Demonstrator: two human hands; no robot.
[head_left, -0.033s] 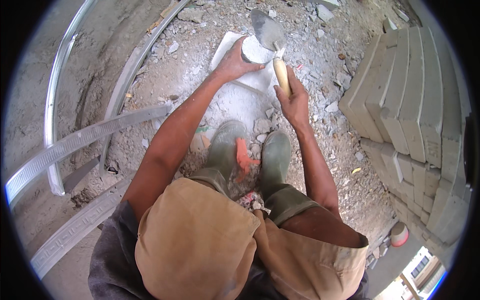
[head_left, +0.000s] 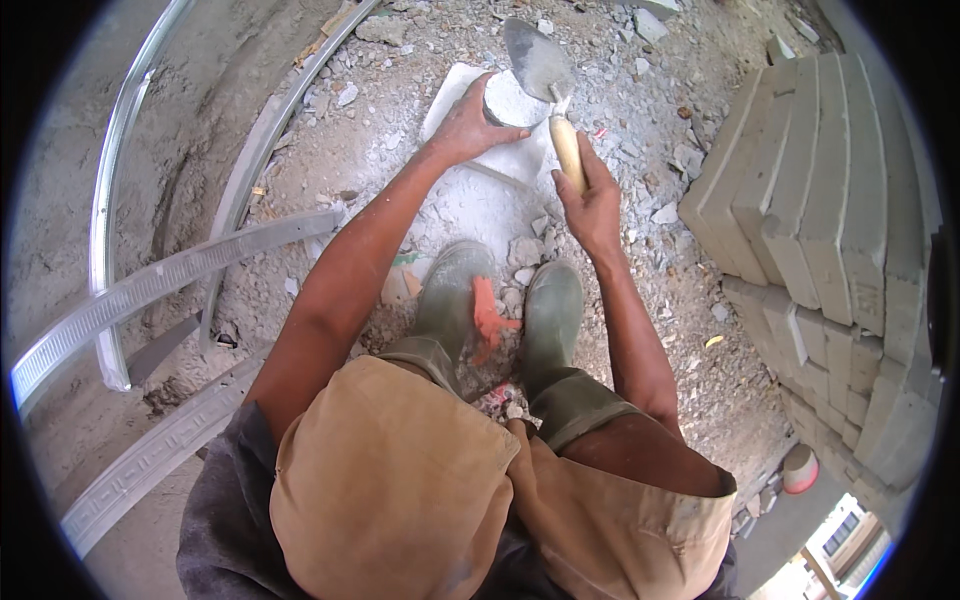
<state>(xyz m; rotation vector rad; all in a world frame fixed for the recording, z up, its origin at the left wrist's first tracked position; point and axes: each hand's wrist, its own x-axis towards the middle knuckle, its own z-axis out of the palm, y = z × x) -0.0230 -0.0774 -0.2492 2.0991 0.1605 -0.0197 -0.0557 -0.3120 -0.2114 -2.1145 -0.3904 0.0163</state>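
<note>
My left hand [head_left: 468,125] curls around the side of a round piece [head_left: 513,100] with a white, powdery top; whether it is a filled container or a solid lump I cannot make out. It rests on a pale slab [head_left: 518,163] dusted with white powder. In my right hand [head_left: 592,200] is a trowel [head_left: 565,145], gripped by its wooden handle. Its grey, dusty metal blade points away from me, just beyond and to the right of the round piece. The handle's neck is close to the round piece's right edge.
Grey blocks [head_left: 825,190] are stacked along the right. Bent metal channels [head_left: 180,262] lie at the left. Rubble [head_left: 640,110] covers the ground around my green boots [head_left: 553,310], with a reddish-orange scrap [head_left: 487,312] between them. A red-rimmed pot-like thing [head_left: 799,468] lies lower right.
The trowel and my right hand have shifted very slightly to the right. My left hand and the round piece stay where they were.
</note>
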